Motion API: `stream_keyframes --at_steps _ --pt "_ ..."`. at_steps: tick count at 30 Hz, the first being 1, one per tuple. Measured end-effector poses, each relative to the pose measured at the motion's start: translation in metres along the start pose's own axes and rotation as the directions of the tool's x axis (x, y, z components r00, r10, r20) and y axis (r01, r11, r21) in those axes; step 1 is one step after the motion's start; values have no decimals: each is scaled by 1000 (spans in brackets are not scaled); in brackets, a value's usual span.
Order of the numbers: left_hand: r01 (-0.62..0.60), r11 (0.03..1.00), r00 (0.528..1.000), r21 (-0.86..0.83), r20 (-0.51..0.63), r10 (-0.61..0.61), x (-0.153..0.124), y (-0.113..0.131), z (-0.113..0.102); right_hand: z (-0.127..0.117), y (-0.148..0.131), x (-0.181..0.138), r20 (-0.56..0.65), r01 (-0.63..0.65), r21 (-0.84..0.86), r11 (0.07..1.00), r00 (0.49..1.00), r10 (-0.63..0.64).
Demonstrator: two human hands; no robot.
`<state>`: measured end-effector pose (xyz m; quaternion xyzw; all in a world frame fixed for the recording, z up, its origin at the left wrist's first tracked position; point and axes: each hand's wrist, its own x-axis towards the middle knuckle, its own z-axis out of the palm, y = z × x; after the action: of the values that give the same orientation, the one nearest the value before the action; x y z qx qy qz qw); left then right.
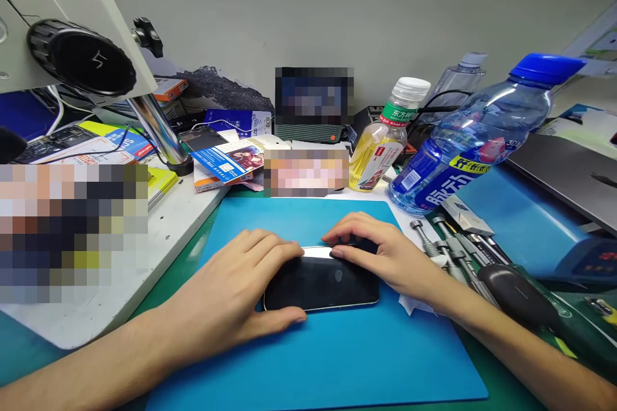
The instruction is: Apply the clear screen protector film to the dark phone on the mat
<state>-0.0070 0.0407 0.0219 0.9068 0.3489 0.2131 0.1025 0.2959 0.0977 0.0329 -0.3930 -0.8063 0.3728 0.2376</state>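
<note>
A black smartphone point(321, 282) lies screen up, long side across, on a blue work mat point(328, 359). A pale reflection shows along the far edge of its dark screen. My left hand point(236, 282) spans its left end, fingers over the far edge and thumb by the near edge. At the far right corner, my right hand point(380, 247) has its thumb on the screen's far edge and its curved fingers just beyond. Whether anything small is between these fingertips, I cannot tell.
A microscope stand point(159, 128) with a white base point(178, 231) is at left. At back right stand a yellow drink bottle point(378, 148) and a tilted blue-capped bottle point(463, 148). Several screwdrivers point(457, 257) and a black case point(520, 292) lie right, near a grey laptop point(569, 167).
</note>
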Motion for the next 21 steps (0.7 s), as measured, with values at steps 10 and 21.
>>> stream_keyframes --at_steps 10,21 --pt "90 996 996 26 13 -90 -3 4 0 -22 -6 -1 157 20 90 996 987 -34" --pt "95 995 995 -14 -13 -95 -5 1 4 -24 -4 -1 169 -6 132 991 986 -16"
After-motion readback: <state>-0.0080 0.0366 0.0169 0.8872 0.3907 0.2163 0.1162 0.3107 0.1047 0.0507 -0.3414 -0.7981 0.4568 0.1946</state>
